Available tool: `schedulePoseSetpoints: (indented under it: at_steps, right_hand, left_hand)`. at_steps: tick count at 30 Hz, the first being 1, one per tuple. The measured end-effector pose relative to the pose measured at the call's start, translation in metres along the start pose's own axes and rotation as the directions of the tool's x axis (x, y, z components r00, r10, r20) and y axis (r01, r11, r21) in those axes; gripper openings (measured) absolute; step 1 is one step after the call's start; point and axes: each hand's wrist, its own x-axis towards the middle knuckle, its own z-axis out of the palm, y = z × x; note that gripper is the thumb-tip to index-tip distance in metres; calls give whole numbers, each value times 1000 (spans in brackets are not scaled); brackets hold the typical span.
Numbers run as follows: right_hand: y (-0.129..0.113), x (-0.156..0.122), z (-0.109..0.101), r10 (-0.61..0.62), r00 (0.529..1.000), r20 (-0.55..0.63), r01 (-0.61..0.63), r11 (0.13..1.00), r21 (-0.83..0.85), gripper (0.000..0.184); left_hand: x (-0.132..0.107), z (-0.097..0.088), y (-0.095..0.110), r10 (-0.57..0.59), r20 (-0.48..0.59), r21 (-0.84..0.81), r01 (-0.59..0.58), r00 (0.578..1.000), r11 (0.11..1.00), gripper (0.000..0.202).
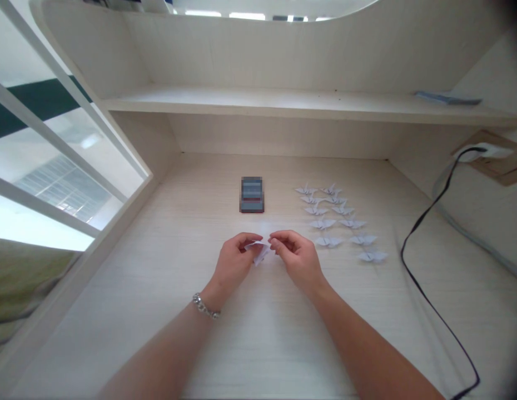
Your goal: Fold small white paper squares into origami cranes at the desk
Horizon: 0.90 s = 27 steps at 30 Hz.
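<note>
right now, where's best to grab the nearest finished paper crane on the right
Likely pinch the crane by its raised middle, coming down from above on the near side: its thin wings spread flat left and right, and other cranes sit just behind.

Matt pale wood-grain desk; thin white paper piece.

I note bright, even daylight from the window at left; soft shadows under the shelf. Wide-angle bending at edges; dark vignette at right corners.
</note>
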Motion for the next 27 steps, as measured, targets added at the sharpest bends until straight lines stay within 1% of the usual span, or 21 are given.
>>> schedulePoseSetpoints:
  at_steps: [2, 4, 7, 10, 12, 15, 19, 23, 27]
  right_hand:
    - [3, 2, 0, 48, 999, 18, -49, 998, 43, 18]
    - [6, 3, 1, 98, 993, 62, -104, 990, 96, 19]
    - [7, 4, 0, 127, 987, 101, -141, 980, 140, 23]
    - [6, 3, -1, 119, 986, 116, -131, 986, 99, 26]
    - [6, 3, -1, 140, 980, 141, -153, 985, 81, 24]
    - [6, 4, -2, 192, 963, 189, -212, 973, 90, 21]
    - [7, 6, -3, 224, 952, 208, -252, 960, 120, 26]
    - [9, 8, -4, 252, 944, 214, -287, 946, 152, 28]
    - [12, 8, -4, 252, 943, 217, -289, 943, 162, 29]
  left_hand:
    - [1, -1, -1, 12, -22, 3, -12, 1000, 1000, 24]
    - [1, -1, -3, 19, -39, 18, -18, 999, 1000, 25]
    - [1, -1, -3, 30, -56, 83, -25, 998, 996, 28]
    - [0, -1, -1, 56, -43, 148, -49, 998, 988, 28]
    - [-1, -1, 0, 58, -35, 165, -52, 998, 985, 28]
    - [-1, 0, 1, 35, -33, 147, -29, 999, 989, 31]
    - [-1, 1, 1, 25, -2, 89, -24, 1000, 996, 33]
    - [-1, -1, 1, 22, 24, 115, -25, 999, 993, 35]
    - [-1, -2, 0, 31, 40, 149, -36, 999, 988, 35]
